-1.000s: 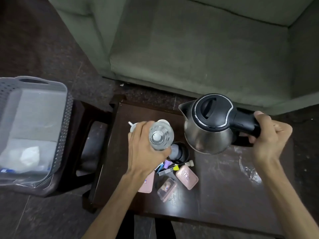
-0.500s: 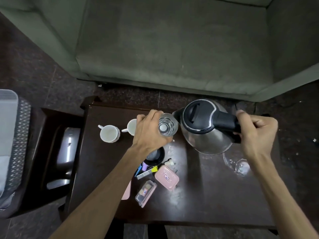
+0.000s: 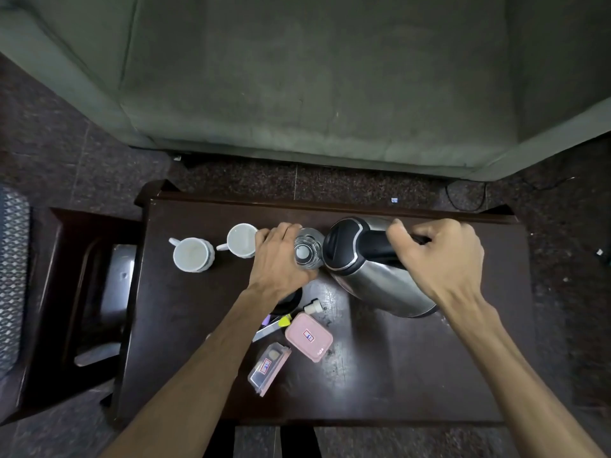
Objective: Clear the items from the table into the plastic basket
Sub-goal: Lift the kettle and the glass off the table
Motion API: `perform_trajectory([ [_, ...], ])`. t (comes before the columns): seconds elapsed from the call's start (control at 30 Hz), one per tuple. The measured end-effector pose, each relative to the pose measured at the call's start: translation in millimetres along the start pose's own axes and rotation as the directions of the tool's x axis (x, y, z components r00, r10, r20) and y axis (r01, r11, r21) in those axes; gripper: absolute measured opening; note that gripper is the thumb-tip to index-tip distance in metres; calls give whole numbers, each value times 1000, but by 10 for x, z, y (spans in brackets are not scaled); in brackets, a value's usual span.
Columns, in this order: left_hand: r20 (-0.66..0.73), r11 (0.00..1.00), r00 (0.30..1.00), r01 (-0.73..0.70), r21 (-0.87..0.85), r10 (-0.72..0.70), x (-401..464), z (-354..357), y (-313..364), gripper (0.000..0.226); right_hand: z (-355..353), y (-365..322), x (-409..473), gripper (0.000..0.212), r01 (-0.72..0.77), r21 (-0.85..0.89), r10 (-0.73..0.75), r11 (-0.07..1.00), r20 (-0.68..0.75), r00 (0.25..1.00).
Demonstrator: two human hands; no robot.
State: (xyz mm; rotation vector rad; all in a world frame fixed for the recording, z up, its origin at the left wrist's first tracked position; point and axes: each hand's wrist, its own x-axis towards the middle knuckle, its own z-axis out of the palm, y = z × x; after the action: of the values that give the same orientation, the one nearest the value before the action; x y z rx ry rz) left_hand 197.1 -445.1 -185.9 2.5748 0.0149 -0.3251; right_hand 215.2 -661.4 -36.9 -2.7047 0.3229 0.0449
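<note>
My left hand grips a clear plastic bottle with a pale cap, seen from above. My right hand holds the black handle of a steel electric kettle, which leans to the left against the bottle over the dark wooden table. Two white cups stand left of my left hand. Near the front lie a pink box, a clear pink-edged case, several markers and a black round holder, partly hidden by my wrist. Only a strip of the grey plastic basket shows at the far left.
A green sofa fills the back of the view. A dark side stool with a shiny object on it stands between the table and the basket. A black cable lies on the speckled floor at the right.
The view has swung right, so the basket slid almost out of frame. Both hands brought the bottle and kettle together; the kettle now tilts against the bottle. Two cups came into sight.
</note>
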Motion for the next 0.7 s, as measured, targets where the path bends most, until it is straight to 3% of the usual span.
perform_trajectory([
  [0.2, -3, 1000, 1000, 17, -12, -17, -41, 72, -4, 78, 62, -89, -11, 60, 22, -75, -19, 997, 33, 999],
  [0.5, 22, 997, 999, 51, -54, -50, -108, 74, -9, 96, 5, -180, -4, 60, 36, -131, -36, 991, -1, 999],
  [0.7, -6, 995, 998, 67, -76, -67, -155, 58, -41, 91, -66, -219, -39, 57, 28, -150, -27, 988, 7, 1000],
])
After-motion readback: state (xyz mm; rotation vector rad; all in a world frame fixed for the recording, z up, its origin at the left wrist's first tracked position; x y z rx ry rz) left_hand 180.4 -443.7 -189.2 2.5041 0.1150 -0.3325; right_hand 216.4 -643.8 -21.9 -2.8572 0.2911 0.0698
